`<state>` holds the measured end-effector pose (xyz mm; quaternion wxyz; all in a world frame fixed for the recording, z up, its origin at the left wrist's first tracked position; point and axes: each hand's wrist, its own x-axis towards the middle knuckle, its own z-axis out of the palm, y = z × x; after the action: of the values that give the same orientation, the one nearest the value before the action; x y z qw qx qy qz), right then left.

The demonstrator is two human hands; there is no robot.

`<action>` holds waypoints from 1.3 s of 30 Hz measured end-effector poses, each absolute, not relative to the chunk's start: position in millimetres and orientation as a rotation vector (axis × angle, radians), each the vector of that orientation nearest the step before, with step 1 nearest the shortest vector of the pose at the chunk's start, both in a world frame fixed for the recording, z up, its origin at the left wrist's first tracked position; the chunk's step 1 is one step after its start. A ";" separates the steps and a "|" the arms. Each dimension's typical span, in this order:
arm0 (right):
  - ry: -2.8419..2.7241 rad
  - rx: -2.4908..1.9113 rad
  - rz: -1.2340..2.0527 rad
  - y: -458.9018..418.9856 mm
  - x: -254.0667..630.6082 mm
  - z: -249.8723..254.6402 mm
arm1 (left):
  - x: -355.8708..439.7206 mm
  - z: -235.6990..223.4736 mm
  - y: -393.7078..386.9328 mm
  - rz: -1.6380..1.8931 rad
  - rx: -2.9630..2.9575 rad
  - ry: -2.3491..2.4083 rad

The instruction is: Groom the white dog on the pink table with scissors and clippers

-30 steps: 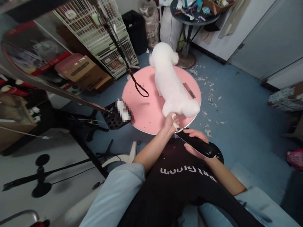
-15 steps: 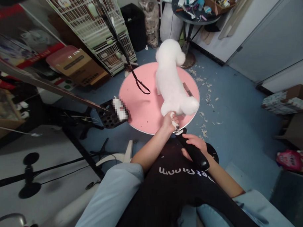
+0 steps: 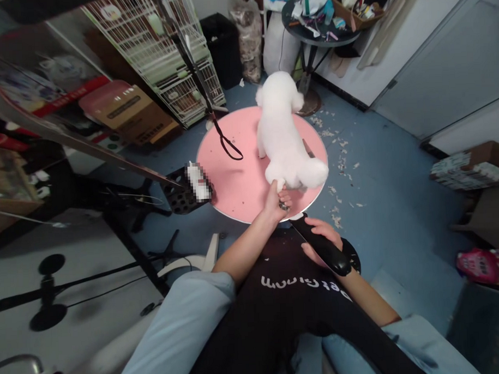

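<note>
A fluffy white dog (image 3: 280, 126) stands on a round pink grooming table (image 3: 233, 182), its rear toward me and its head at the far side. My left hand (image 3: 279, 199) is closed around one of its hind paws, lifted at the table's near edge. Dark pads show between the fingers. My right hand (image 3: 323, 239) grips a black hair clipper (image 3: 323, 244), whose blade end points at the left hand, a short gap from the paw. A comb (image 3: 307, 148) lies on the table at the dog's right side, partly hidden by its body.
A black loop leash (image 3: 230, 147) hangs over the table's left part. A black perforated holder (image 3: 178, 197) juts out at the left edge. White wire cages (image 3: 179, 58) and a black bin (image 3: 222, 49) stand behind. Hair clumps litter the blue floor (image 3: 376, 188) at right.
My left hand has shifted its hold on the paw, which is turned and more covered by the fingers. The clipper has drawn slightly away. The dog's head has dipped a little.
</note>
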<state>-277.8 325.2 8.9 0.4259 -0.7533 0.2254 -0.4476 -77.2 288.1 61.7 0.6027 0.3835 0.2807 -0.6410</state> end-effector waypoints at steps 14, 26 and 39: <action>0.711 -1.656 -1.020 325.7 -270.2 6.7 | -88.4 52.2 302.7 -1.515 0.871 0.599; 0.648 -1.597 -0.944 314.7 -271.1 6.6 | -87.2 26.7 314.2 -1.565 0.813 0.551; 0.430 -1.736 -0.864 295.8 -263.6 6.6 | -80.6 3.4 314.5 -1.665 0.801 0.514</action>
<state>-263.6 295.8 6.6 0.5460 -0.7324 0.1813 -0.3642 -80.6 314.5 3.4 0.5743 0.3420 0.2195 -0.7107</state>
